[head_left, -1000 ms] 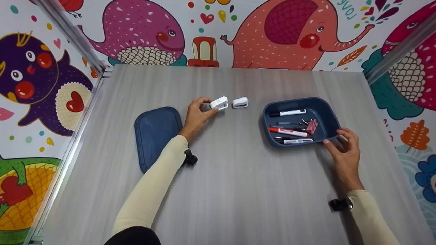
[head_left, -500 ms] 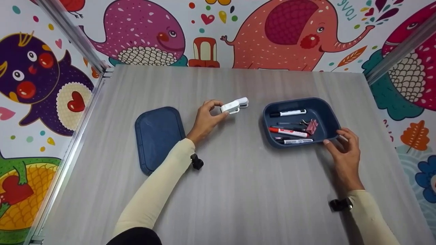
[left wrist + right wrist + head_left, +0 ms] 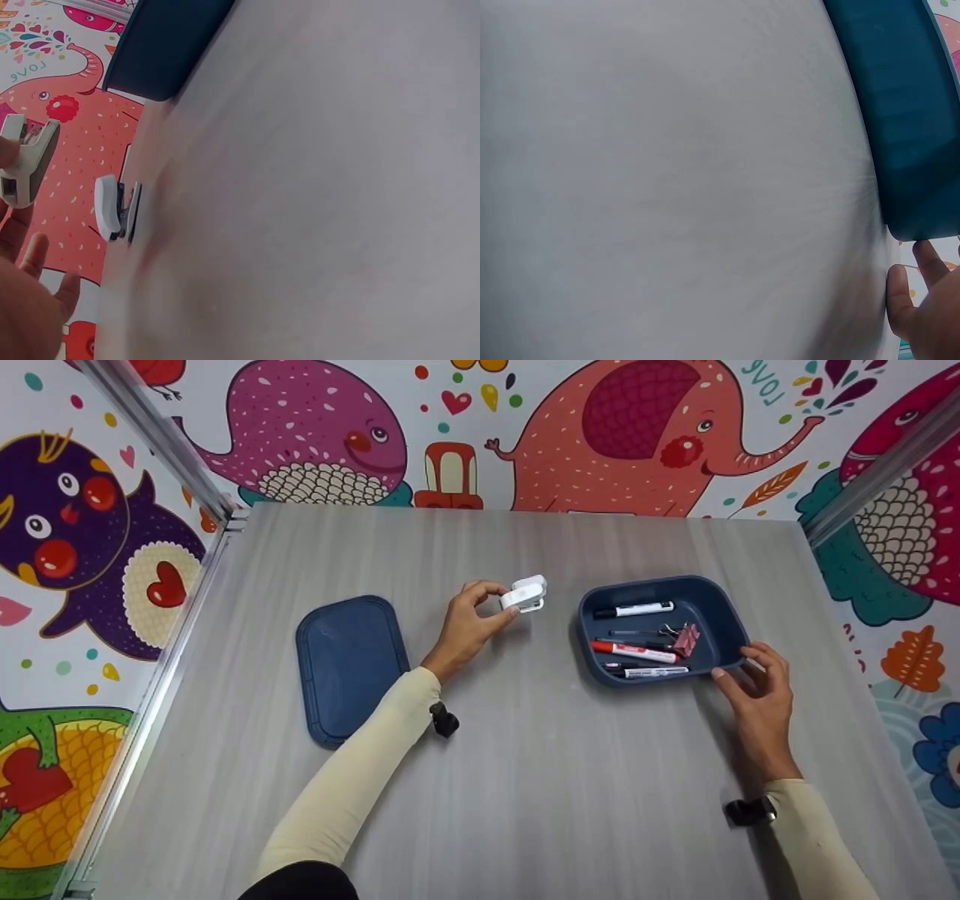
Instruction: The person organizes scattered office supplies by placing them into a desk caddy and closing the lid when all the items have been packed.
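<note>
A small white stapler [image 3: 517,600] is pinched between the thumb and fingers of my left hand [image 3: 466,628], held above the table. Behind it stands a second white stapler [image 3: 534,581], partly covered by the first in the head view. The left wrist view shows that standing stapler [image 3: 108,208] apart from the held stapler [image 3: 31,166]. My right hand [image 3: 766,712] rests its fingertips against the near right corner of a dark blue open box [image 3: 718,622], thumb by the front wall. Inside lie several markers and pens, among them a red marker [image 3: 634,651], and a pink binder clip [image 3: 686,640].
A dark blue lid [image 3: 352,660] lies flat on the grey table [image 3: 525,780], left of my left forearm. Metal posts [image 3: 169,442] stand at the table's back corners, and a cartoon-printed wall [image 3: 480,435] rises behind.
My left hand has carried its stapler to the right, and that stapler now overlaps the standing one in the head view. The right hand and the box have stayed put.
</note>
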Tool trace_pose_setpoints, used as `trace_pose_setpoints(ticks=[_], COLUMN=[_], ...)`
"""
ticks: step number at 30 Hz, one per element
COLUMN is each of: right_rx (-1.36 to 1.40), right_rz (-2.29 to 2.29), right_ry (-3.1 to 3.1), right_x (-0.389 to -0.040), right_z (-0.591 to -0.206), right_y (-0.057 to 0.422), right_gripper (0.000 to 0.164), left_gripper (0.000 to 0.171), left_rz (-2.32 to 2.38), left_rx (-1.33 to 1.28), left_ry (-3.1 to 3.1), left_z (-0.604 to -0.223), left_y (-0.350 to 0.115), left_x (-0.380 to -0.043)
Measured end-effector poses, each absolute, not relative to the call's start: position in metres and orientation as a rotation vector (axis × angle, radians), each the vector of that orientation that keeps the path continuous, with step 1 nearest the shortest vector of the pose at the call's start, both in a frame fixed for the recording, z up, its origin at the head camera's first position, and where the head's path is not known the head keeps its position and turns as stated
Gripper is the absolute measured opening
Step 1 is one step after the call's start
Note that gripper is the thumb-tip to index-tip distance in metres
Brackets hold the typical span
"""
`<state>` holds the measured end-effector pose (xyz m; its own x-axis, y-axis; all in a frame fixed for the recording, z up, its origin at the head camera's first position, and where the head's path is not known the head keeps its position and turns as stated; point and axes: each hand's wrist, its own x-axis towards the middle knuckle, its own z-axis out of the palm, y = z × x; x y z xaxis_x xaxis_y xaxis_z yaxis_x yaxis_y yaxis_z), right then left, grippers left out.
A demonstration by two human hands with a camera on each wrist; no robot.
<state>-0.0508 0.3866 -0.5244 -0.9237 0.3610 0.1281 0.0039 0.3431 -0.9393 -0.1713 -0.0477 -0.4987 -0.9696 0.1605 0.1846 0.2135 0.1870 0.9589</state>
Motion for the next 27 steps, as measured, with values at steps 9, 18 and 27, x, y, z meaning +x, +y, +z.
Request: trace_pose_setpoints(ticks=[9, 18, 27], right_rx=[-0.324, -0.331, -0.333], right_rz=[1.629, 1.607, 1.583], right_ry=[-2.283, -2.313, -2.332], right_x=[-0.051, -0.051, -0.05], right_z=[-0.525, -0.527, -0.525], right_y=[0.388, 0.389, 0.387], right_gripper=[0.056, 0.056, 0.056], left_gripper=[0.029, 0.03, 0.03], left_rz=[-1.969, -2.009, -2.028], left_rx=[-0.436, -0.5, -0.541], left_ry=[-2.365, -2.324, -2.285], left_z=[-0.492, -0.487, -0.486], left_y=[-0.034, -0.022, -0.008], left_x=[-0.167, -0.164, -0.162])
